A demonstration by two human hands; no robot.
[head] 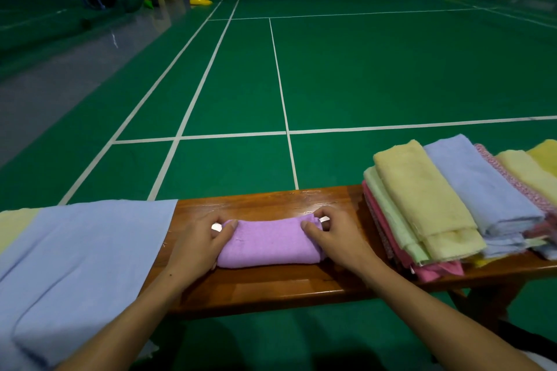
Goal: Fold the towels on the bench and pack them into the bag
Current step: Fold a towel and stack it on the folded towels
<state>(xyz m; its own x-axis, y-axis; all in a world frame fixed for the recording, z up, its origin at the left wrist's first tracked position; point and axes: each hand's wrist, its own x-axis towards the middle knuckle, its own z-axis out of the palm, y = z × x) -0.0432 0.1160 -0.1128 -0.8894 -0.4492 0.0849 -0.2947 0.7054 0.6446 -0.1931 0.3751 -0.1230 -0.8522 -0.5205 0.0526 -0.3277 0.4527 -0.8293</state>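
Left hand (199,242) and right hand (334,238) forward, palms down, fingers curled, both gripping.

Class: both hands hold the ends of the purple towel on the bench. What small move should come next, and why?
Probably lift the purple towel off the bench: it already looks folded compact, and the left hand and right hand grip its ends. No bag is in view, so where it goes is unclear.
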